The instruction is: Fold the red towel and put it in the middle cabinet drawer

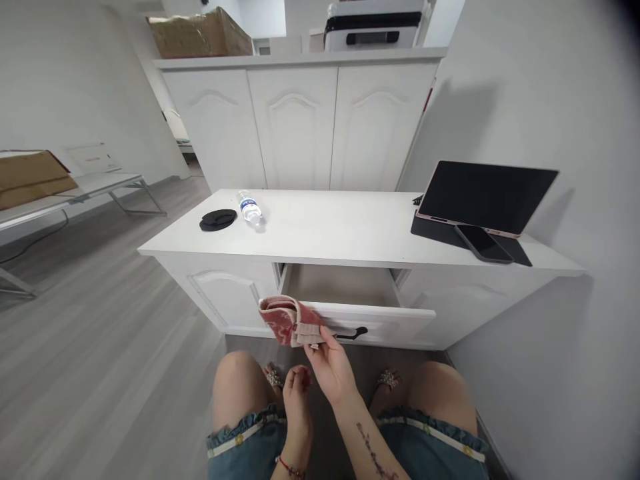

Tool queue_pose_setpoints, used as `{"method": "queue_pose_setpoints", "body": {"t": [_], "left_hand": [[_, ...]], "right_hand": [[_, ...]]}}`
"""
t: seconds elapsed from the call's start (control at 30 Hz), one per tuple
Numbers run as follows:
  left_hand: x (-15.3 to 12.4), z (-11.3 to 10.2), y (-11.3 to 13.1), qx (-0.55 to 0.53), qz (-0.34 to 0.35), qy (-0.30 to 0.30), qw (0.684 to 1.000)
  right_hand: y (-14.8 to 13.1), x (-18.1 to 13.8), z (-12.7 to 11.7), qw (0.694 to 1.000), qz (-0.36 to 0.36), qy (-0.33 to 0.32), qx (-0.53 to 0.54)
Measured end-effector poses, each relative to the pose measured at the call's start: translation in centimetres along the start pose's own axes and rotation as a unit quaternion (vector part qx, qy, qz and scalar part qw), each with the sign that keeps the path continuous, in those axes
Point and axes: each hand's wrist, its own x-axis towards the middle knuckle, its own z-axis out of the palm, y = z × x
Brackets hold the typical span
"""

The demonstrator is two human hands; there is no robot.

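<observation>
A: Our right forearm [353,415], marked with a flowery tattoo, reaches up between our knees [237,380] and over the teal shorts [430,452]. What does its hand have?

B: Our right hand [329,365] pinches a folded cloth [286,321], red and beige, by its near right corner. The cloth sits just beyond those fingertips and to their left, in front of the left end of the drawer [400,319]; we cannot tell whether the two touch.

A: And our left hand [299,381]?

B: It is below the cloth and just left of our right hand, a red bracelet [290,469] at its wrist. Its fingers curl inward, and we cannot tell whether they are clenched or only resting loose.

A: How does the drawer stand?

B: Pulled out beyond our right hand, its pale bottom showing and its dark handle [359,332] just right of our fingertips.

A: Farther out?

B: We see the white tabletop [325,223]. Ahead and left of both hands, a clear bottle [249,208] lies beside a black round object [218,220]. Ahead and well right of our right hand, a tablet [487,200] leans behind a phone [483,244].
</observation>
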Motion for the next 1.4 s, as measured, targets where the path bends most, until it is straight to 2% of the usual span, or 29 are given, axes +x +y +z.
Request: {"method": "queue_pose_setpoints", "body": {"t": [0.17,0.37,0.6,0.8,0.93,1.13,1.23,1.4], "left_hand": [[0.3,0.9,0.1,-0.015,-0.037,-0.022,0.999],[0.2,3.5,1.6,-0.046,-0.066,-0.117,0.99],[0.4,6.3,3.2,-0.069,-0.076,-0.179,0.979],[0.6,7.2,3.6,-0.084,-0.117,-0.168,0.975],[0.6,7.9,3.6,-0.083,-0.13,-0.145,0.977],[0.7,8.6,3.3,-0.085,-0.11,-0.146,0.979],[0.9,8.6,3.0,-0.077,-0.1,-0.152,0.98],[1.1,8.6,2.9,-0.068,-0.091,-0.149,0.982]], "right_hand": [[-2.6,-1.2,0.2,0.999,-0.04,0.027,0.011],[-5.3,-2.3,-0.6,0.995,-0.083,0.047,0.018],[-8.0,-3.2,-2.0,0.992,-0.123,0.024,0.02],[-10.8,-3.7,-3.8,0.988,-0.151,0.019,0.015],[-12.7,-4.2,-5.3,0.988,-0.153,-0.013,-0.026],[-14.5,-4.7,-7.4,0.986,-0.156,-0.046,-0.026],[-15.3,-4.6,-8.5,0.984,-0.176,-0.02,-0.023],[-16.4,-3.4,-11.3,0.977,-0.201,0.061,-0.023]]}}
